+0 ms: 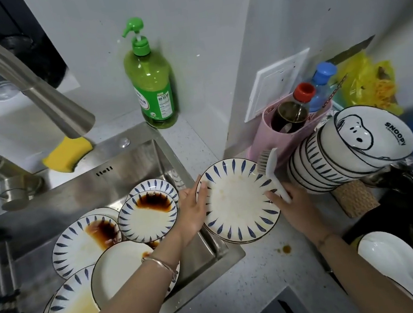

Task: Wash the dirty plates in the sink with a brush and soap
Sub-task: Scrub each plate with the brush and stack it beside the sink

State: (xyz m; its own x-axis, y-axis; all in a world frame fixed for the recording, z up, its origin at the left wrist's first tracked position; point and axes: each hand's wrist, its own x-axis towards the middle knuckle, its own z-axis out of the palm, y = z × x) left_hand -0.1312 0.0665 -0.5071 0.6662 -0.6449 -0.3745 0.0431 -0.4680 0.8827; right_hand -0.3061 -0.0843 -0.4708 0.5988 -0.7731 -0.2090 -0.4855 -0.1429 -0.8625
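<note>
Gripping the left rim of the top plate (238,199), the left hand (192,211) has its thumb over the edge and its fingers underneath. The plate crowns a short stack on the bench (257,281), whose left edge reaches the right rim of the sink (229,254). The plate's face is pale with faint smears.

The right hand (296,206) sits at the stack's right edge, fingers curled round the handle of the brush (272,171). The white brush lies across the right rim, bristles pointing away from the person.

Five or more dirty plates (147,217) overlap in the sink, two with dark brown sauce, and they cover most of its floor. The faucet (30,83) arches over the sink's back left, and a yellow sponge (67,154) lies on the back rim.

The soap (151,84), a green pump bottle, stands upright in the back corner of the bench, well apart from both hands.

Just right of the stack lean the bowls (315,167), close against the right hand. Open bench remains in front of the stack, marked by a small brown spill (286,249).
</note>
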